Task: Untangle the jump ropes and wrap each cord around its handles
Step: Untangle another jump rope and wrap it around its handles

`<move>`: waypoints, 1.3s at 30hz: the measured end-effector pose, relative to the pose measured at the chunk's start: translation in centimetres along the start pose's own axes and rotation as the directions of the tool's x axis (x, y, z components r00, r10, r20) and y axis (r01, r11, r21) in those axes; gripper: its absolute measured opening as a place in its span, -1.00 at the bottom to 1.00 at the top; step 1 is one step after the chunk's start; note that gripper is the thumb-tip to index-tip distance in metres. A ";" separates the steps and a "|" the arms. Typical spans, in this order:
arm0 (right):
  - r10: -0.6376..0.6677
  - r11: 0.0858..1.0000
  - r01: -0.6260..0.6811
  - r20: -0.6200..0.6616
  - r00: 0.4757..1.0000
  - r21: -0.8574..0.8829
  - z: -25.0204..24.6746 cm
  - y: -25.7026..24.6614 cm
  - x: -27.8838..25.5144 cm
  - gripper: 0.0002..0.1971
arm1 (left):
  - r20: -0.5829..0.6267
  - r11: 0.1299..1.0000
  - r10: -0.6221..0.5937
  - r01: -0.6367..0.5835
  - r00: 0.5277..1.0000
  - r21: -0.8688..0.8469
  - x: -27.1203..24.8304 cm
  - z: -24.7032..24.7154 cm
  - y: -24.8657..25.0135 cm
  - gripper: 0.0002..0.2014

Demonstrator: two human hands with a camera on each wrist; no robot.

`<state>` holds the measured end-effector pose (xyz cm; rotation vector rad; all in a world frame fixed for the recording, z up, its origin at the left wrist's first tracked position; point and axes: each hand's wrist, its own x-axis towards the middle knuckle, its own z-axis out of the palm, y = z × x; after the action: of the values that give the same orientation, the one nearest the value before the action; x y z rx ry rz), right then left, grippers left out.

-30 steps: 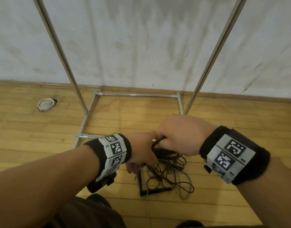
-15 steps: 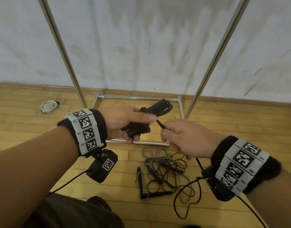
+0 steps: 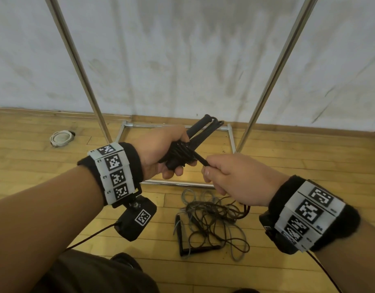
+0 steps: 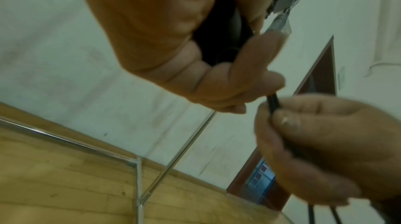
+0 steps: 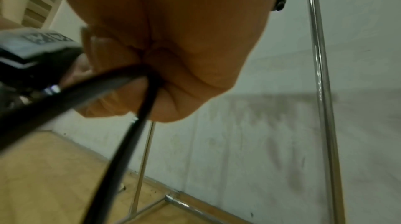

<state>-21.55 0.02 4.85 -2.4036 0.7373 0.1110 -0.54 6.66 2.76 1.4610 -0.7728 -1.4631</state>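
We have lifted the black handles (image 3: 200, 130) up from the floor, where both our hands were down on the pile a second ago. Now they sit up in front of us, and half a second ago they were a bit lower. Our left hand (image 3: 161, 153) has its fingers curled tight round the two handles and the turns of cord already wound on them. Our right hand (image 3: 235, 178) pinches the black cord (image 3: 200, 160) between thumb and fingers, just beside the bundle, and the cord looks pulled straight. From the right wrist view the rest of that cord runs down out of our fist.

We think this means one rope is out of the mess and partly wrapped. The next job looks like taking the cord round the handles again.

The other ropes (image 3: 212, 223) lie on the wooden floor (image 3: 34, 172) below our hands, in a knotty heap of dark and grey loops. One more black handle (image 3: 179, 235) lies in that heap. We cannot tell if our cord is caught in the heap. If it is, a pull could drag the heap along.

The shiny metal rack (image 3: 178, 126) stands close behind our hands, with its poles on both sides. A long swing of cord could hit it. A white ring thing (image 3: 60, 138) lies far off to the left.
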 end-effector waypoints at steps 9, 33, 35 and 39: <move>0.140 0.941 -0.227 0.322 0.936 0.250 0.1 3.8 0.8 -0.84 | 0.535 0.971 -0.132 -0.001 0.835 0.241 -1.4 1.2 0.1 -0.84; 0.014 0.983 0.006 0.107 0.994 -0.186 -0.1 -0.7 0.6 -0.79 | -0.063 0.908 -0.156 0.169 0.986 0.383 2.1 -0.5 -2.3 -0.72; 0.038 0.995 -0.029 0.102 0.994 -0.093 -0.3 -0.4 0.4 -0.83 | 0.026 0.950 -0.151 0.138 0.988 0.280 1.6 -1.0 -1.8 -0.59; 0.080 0.997 -0.082 0.108 0.991 0.017 -0.5 0.2 0.1 -0.78 | 0.097 0.989 -0.092 0.080 0.991 0.126 0.9 -1.2 -1.3 -0.20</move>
<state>-21.59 -0.45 5.10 -2.3282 0.7818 0.2618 0.50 6.54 1.05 1.5366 -0.8844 -1.5900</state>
